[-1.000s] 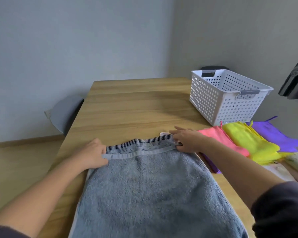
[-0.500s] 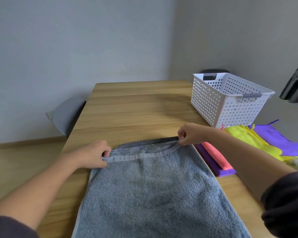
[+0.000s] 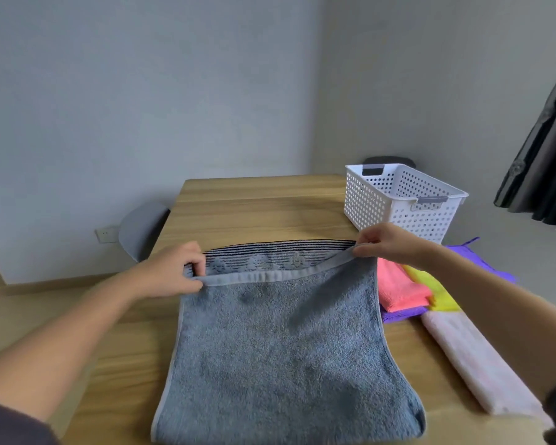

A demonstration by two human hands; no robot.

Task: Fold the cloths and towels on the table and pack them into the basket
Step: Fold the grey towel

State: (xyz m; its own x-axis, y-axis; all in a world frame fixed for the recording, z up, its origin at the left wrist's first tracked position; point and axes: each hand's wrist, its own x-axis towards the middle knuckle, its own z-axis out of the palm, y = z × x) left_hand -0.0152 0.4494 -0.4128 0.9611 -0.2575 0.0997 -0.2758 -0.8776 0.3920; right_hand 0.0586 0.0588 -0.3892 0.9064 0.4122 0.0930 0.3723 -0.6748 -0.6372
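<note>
The left hand's [image 3: 174,271] fingers are curled, pinching the far-left corner of the one gray towel [image 3: 276,348]. The right hand's [image 3: 389,244] fingers pinch its far-right corner, holding the hem raised over a striped band. The towel lies along the counter [image 3: 254,207]. One white basket [image 3: 398,200] stands at the far-right edge. Right of the towel lie four more: a pink cloth [image 3: 398,290], a yellow cloth [image 3: 438,292], a purple cloth [image 3: 402,314] and a pale folded towel [image 3: 482,364]. Bare wood lies beyond the hem.
</note>
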